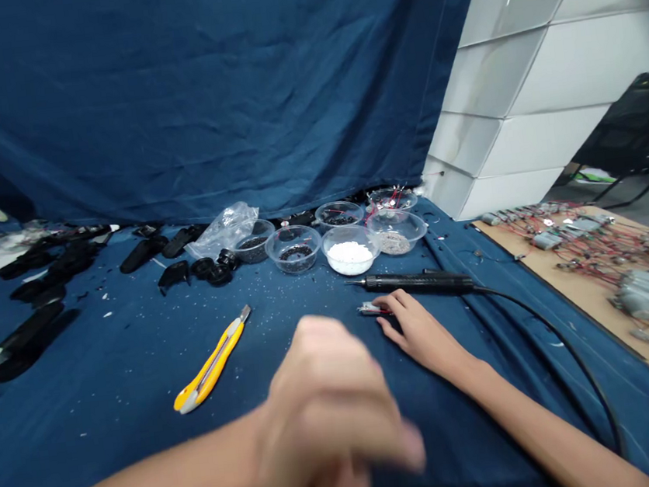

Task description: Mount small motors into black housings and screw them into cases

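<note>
My left hand (331,407) is raised close to the camera, bent at the wrist and smeared by motion. Its fingers look curled, but whether anything is in them cannot be seen. Farther off, my right hand (412,323) rests on the blue cloth with thumb and fingers round a small silver motor (370,308) with red wire. Just beyond that hand lies a black electric screwdriver (416,282), its tip pointing left and its cord curving toward the front right. A yellow utility knife (213,366) lies to the left of my left hand.
Clear bowls hold white bits (350,256), dark screws (296,254) and small metal pieces (395,242). Black plastic casings (63,265) and a plastic bag (226,227) lie at the left and back. A brown board (574,277) at the right carries many wired motors.
</note>
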`<action>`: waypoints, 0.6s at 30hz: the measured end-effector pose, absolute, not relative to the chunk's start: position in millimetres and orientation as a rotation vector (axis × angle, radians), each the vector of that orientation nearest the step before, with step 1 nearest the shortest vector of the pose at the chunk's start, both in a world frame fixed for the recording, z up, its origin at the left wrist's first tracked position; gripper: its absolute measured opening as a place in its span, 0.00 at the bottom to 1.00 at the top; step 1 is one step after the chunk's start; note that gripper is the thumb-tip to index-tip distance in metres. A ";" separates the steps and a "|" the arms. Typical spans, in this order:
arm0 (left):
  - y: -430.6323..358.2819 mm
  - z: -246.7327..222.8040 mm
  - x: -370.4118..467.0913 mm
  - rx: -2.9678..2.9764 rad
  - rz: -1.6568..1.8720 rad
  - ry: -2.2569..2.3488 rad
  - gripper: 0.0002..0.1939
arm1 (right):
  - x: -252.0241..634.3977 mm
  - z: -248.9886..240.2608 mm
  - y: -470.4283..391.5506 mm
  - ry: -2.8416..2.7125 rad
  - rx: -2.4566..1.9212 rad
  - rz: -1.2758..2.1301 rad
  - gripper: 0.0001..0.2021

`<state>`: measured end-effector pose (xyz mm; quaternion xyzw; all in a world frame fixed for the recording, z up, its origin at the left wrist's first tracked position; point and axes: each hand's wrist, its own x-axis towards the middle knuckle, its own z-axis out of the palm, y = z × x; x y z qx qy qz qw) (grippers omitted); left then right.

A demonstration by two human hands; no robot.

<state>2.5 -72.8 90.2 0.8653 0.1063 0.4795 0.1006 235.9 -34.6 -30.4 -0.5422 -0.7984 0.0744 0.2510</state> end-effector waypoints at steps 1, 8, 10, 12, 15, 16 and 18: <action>-58.9 90.0 7.4 2.537 1.479 0.315 0.13 | 235.7 -30.1 -34.4 -2.179 -1.476 0.200 0.11; 90.6 68.2 37.3 2.461 1.160 1.117 0.15 | 233.7 -26.1 -34.9 -2.185 -1.505 0.202 0.10; 129.4 62.5 41.8 2.396 1.012 1.285 0.14 | 233.2 -25.0 -34.9 -2.192 -1.508 0.199 0.10; 162.2 58.3 46.7 2.381 0.931 1.352 0.12 | 233.0 -24.5 -34.2 -2.192 -1.507 0.189 0.11; 199.6 54.2 56.6 2.413 0.797 1.371 0.11 | 233.8 -25.2 -32.6 -2.183 -1.509 0.172 0.13; 208.7 53.4 60.8 2.435 0.752 1.358 0.10 | 234.4 -25.7 -32.0 -2.183 -1.506 0.164 0.13; 221.6 52.1 71.2 2.484 0.679 1.311 0.11 | 235.5 -26.7 -30.6 -2.187 -1.494 0.141 0.14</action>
